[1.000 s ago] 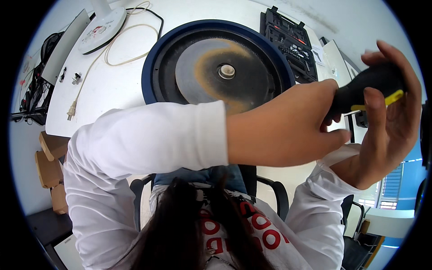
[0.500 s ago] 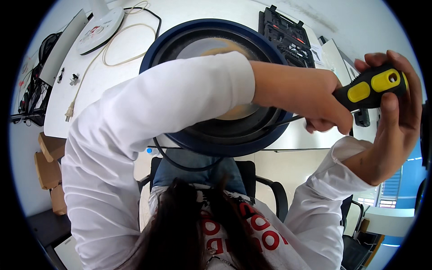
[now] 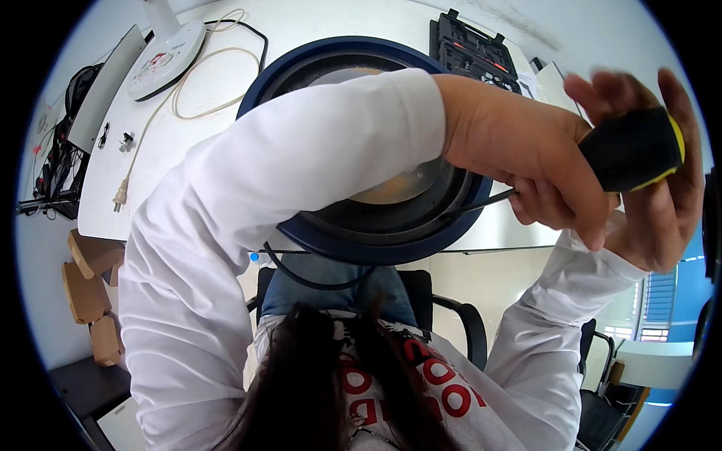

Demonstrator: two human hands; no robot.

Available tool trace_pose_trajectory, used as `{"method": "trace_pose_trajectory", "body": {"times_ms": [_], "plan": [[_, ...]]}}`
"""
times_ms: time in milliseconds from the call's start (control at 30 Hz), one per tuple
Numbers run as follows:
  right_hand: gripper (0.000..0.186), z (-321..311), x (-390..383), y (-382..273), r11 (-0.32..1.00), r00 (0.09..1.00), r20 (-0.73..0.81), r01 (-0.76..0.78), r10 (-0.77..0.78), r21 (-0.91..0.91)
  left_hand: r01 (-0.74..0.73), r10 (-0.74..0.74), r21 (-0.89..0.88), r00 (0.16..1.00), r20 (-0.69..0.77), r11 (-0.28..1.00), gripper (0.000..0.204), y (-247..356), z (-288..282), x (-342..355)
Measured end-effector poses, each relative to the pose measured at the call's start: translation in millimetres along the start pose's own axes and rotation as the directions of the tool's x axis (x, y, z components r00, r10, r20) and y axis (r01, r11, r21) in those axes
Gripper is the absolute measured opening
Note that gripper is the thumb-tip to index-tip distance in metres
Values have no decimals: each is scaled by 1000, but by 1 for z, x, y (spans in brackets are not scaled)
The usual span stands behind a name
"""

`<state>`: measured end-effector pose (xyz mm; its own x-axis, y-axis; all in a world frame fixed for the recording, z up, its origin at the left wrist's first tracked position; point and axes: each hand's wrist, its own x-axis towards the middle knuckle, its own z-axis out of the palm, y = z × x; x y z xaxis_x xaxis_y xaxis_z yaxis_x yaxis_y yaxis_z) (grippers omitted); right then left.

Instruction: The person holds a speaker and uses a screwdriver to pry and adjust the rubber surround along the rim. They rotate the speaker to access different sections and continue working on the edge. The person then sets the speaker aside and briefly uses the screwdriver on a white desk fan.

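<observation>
A black-and-yellow screwdriver is gripped by 2 closed hands, right hand on its handle, left hand on its shaft, beyond the blue-rimmed round pan's right edge.

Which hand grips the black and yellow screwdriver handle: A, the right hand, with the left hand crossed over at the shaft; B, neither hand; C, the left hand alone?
A: the right hand wraps the black and yellow screwdriver handle; the left hand crosses over by the shaft.
</observation>
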<state>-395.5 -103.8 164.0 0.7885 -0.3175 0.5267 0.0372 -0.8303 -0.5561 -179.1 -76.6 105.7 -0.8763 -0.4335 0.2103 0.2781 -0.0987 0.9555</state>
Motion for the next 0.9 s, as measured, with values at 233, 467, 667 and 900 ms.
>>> {"method": "trace_pose_trajectory", "body": {"times_ms": [233,467,667,900], "plan": [[66,17,0,-8,953,973,-217,-143,85,-266,-116,199,280,936,-289,953,32,-11,3,4],[63,20,-3,-14,865,966,-234,-23,-110,-502,-81,261,358,832,-490,930,33,-13,40,5],[87,40,9,-13,966,975,-220,-94,39,-241,-104,100,68,993,63,992,19,-11,-11,6],[85,23,-11,-3,980,950,-257,-193,176,-44,-53,51,18,993,104,998,18,-16,-17,16]]}}
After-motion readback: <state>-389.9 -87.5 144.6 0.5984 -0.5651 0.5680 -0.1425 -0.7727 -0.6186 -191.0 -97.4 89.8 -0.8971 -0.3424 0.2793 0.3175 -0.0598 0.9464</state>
